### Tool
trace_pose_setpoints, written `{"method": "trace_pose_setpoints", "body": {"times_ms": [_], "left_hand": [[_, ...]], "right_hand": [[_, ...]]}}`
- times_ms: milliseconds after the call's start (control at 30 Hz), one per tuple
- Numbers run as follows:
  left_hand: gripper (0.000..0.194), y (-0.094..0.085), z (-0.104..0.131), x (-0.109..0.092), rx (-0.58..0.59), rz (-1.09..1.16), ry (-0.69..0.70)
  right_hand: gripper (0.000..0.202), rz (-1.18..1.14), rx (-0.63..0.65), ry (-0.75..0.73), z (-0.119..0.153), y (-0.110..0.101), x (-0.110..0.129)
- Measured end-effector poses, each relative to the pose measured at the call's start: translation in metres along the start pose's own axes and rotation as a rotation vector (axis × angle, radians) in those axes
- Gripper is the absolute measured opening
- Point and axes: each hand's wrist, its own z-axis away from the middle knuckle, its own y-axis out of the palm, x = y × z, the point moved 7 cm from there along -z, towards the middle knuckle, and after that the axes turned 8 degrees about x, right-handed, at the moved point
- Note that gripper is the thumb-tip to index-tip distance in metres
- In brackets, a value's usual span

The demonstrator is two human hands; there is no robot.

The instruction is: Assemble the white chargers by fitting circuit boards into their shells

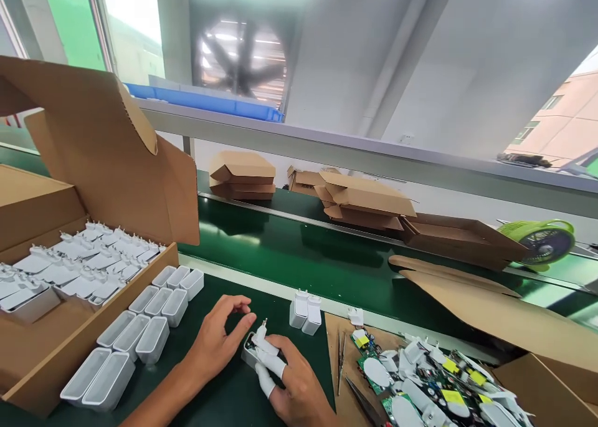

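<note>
Charger: judged light, stiff, fragile inside; best held by its casing sides. Right hand pinches it; left hand open, beside it.

Background items, far side of bench and wall.
Overhead: pale shelf crossing the view, carrying a long blue tray at left and a dark object at right, identity unclear. Behind: large wall fan, blades dark against backlight; window to its left; wall socket just above shelf edge; pinkish building outside, far right. Below shelf, left to right: stacked cardboard cartons, looser carton pile, open shallow carton, then lime-green fan beside it, grille facing bench.
</note>
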Motion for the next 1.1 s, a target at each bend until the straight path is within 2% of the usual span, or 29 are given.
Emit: {"method": "trace_pose_setpoints", "body": {"times_ms": [133, 367, 533, 633, 700, 767, 867, 967, 1100], "left_hand": [[0.027, -0.012, 0.007, 0.014, -0.083, 0.000, -0.060], [0.023, -0.007, 0.011, 0.005, -0.093, 0.012, -0.003], [0.022, -0.008, 0.013, 0.003, -0.117, 0.018, 0.022], [0.021, -0.010, 0.015, 0.004, -0.143, 0.001, 0.008], [0.023, -0.006, 0.016, -0.001, -0.098, -0.035, 0.077], [0.030, 0.005, 0.018, -0.008, 0.018, -0.095, 0.191], [0.040, 0.022, 0.024, -0.009, 0.177, -0.166, 0.251], [0.034, 0.023, 0.025, 0.001, 0.150, -0.144, 0.155], [0.025, 0.023, 0.024, 0.007, 0.120, -0.075, 0.096]], "right_hand": [[0.048, -0.081, -0.053, 0.082, -0.009, -0.014, 0.000], [0.046, -0.064, 0.043, 0.106, -0.006, 0.008, -0.011], [0.048, -0.101, -0.067, 0.124, -0.009, -0.007, -0.008], [0.046, -0.130, -0.020, 0.156, -0.007, -0.002, -0.011], [0.047, -0.127, 0.042, 0.174, -0.003, 0.008, -0.015], [0.049, -0.118, 0.071, 0.188, 0.002, 0.015, -0.018], [0.050, -0.103, 0.019, 0.165, 0.009, 0.017, -0.021], [0.047, -0.100, -0.052, 0.153, 0.011, 0.013, -0.020], [0.040, -0.151, -0.009, 0.157, 0.006, 0.013, -0.016]]}}
